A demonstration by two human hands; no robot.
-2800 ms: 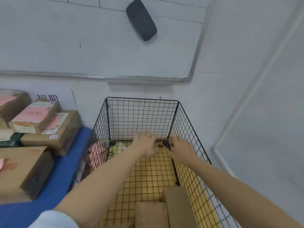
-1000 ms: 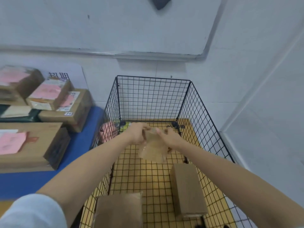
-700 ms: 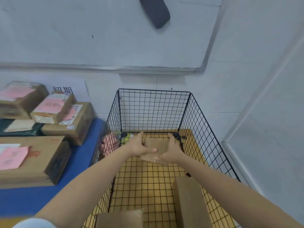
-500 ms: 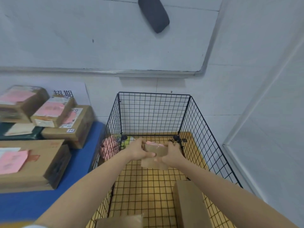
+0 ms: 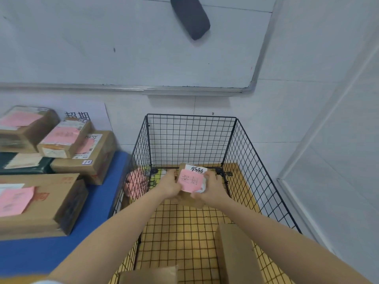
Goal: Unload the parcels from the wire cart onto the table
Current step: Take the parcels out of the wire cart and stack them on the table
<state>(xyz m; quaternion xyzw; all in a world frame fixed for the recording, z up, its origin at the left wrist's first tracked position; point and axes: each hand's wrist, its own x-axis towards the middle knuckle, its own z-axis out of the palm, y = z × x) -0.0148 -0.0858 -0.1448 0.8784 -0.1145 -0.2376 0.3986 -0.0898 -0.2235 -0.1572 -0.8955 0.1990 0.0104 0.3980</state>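
A small brown parcel (image 5: pixel 190 179) with a pink note and a white label is held above the floor of the black wire cart (image 5: pixel 190 138). My left hand (image 5: pixel 169 184) grips its left side and my right hand (image 5: pixel 211 187) grips its right side. The labelled face is turned up toward me. Two more brown parcels lie in the cart: one long box (image 5: pixel 235 255) at the near right and one (image 5: pixel 149 274) at the near edge, partly cut off. A pink soft package (image 5: pixel 135 181) sits in the cart's far left corner behind the mesh.
The blue table (image 5: pixel 96 206) stands to the left of the cart, carrying several brown boxes (image 5: pixel 39 203) with pink notes and a dark green package (image 5: pixel 22 162). A whiteboard with a dark eraser (image 5: pixel 190 16) hangs on the wall behind. A white wall closes the right side.
Both hands reached to the cart's far end, took hold of the small parcel, lifted it and tipped it so that its pink-noted face shows.
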